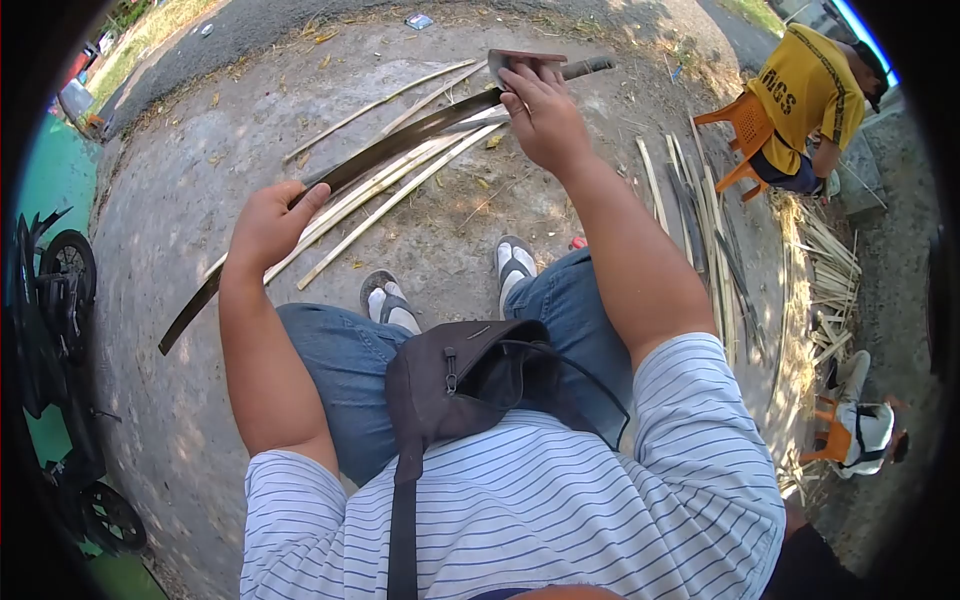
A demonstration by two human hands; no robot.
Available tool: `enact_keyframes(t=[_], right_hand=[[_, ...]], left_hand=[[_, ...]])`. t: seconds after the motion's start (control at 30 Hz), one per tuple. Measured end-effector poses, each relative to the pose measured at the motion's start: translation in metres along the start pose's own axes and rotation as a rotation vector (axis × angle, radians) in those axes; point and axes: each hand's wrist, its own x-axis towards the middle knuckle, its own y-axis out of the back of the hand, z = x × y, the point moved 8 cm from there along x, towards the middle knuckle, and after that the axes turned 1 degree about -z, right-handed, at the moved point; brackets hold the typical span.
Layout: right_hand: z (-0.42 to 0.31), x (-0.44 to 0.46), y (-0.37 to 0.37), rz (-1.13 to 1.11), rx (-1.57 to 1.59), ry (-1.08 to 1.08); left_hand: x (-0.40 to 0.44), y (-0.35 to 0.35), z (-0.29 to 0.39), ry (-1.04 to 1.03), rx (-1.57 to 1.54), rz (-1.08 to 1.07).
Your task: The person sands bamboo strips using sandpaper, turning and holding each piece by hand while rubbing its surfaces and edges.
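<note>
A long dark strip (410,135) runs diagonally in front of me, from the lower left to a flat metal blade (497,66) with a reddish edge. My left hand (268,222) is closed around the strip, thumb on top. Near its upper end, my right hand (545,118) lies over the blade and the strip, fingers bent; its fingertips are partly hidden. A dark handle (588,67) sticks out to the right beyond my right hand. Pale split strips (375,187) lie on the ground beneath the dark one.
More strips (708,225) lie at the right, with a pile (828,270) farther out. A person in yellow (805,90) sits on an orange chair (745,135); another person (868,438) sits at lower right. A motorcycle (65,380) stands at the left.
</note>
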Motion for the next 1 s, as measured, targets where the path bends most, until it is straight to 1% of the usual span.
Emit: enact_keyframes(t=[0.03, 0.1, 0.17, 0.23, 0.3, 0.37, 0.43, 0.5, 0.53, 0.6, 0.7, 0.77, 0.83, 0.9, 0.93, 0.97, 1.0], right_hand=[[-0.035, 0.004, -0.003, -0.075, 0.001, 0.108], [-0.066, 0.000, -0.012, -0.098, 0.074, 0.221], [-0.037, 0.007, -0.007, -0.052, 0.051, 0.122], [0.021, 0.008, 0.003, 0.048, 0.021, -0.074], [0.046, -0.004, -0.004, 0.089, -0.091, -0.104], [-0.010, 0.003, -0.010, -0.022, 0.004, 0.065], [-0.086, 0.001, -0.013, -0.142, 0.128, 0.225], [-0.102, -0.001, -0.013, -0.174, 0.172, 0.299], [-0.079, 0.001, -0.010, -0.099, 0.123, 0.193], [0.003, 0.012, 0.004, 0.083, 0.068, -0.014], [0.048, -0.003, 0.008, 0.142, 0.064, -0.193], [-0.021, 0.004, -0.004, -0.018, 0.038, 0.034], [-0.108, -0.003, -0.010, -0.138, 0.140, 0.293], [-0.102, -0.001, -0.014, -0.128, 0.089, 0.342], [-0.055, 0.005, -0.010, -0.050, 0.121, 0.082], [0.007, 0.008, -0.002, 0.033, 0.148, -0.163], [0.077, -0.007, 0.007, 0.064, 0.106, -0.500]], left_hand=[[0.001, 0.001, 0.002, -0.007, -0.009, 0.009], [0.000, 0.003, 0.003, -0.001, -0.029, 0.012], [-0.004, 0.006, 0.005, 0.021, -0.058, 0.000], [-0.006, 0.007, 0.002, -0.001, -0.008, 0.014], [-0.007, 0.003, -0.001, 0.002, 0.007, 0.017], [-0.004, 0.000, 0.001, 0.012, -0.002, 0.005], [0.000, 0.002, 0.004, -0.010, -0.033, 0.015], [-0.003, 0.002, 0.003, -0.004, -0.066, 0.020], [-0.005, 0.003, 0.002, 0.009, -0.085, 0.021], [-0.006, 0.009, 0.004, 0.013, -0.073, 0.039], [-0.012, 0.008, 0.007, 0.032, -0.024, 0.020], [-0.006, 0.001, 0.011, 0.051, -0.047, -0.016], [0.001, -0.001, 0.007, 0.010, -0.123, 0.007], [-0.003, 0.001, 0.001, 0.020, -0.128, 0.000], [-0.006, 0.003, 0.001, 0.041, -0.105, -0.005], [-0.006, 0.008, 0.002, 0.056, -0.086, 0.005], [-0.008, 0.007, -0.004, 0.086, -0.075, -0.024]])
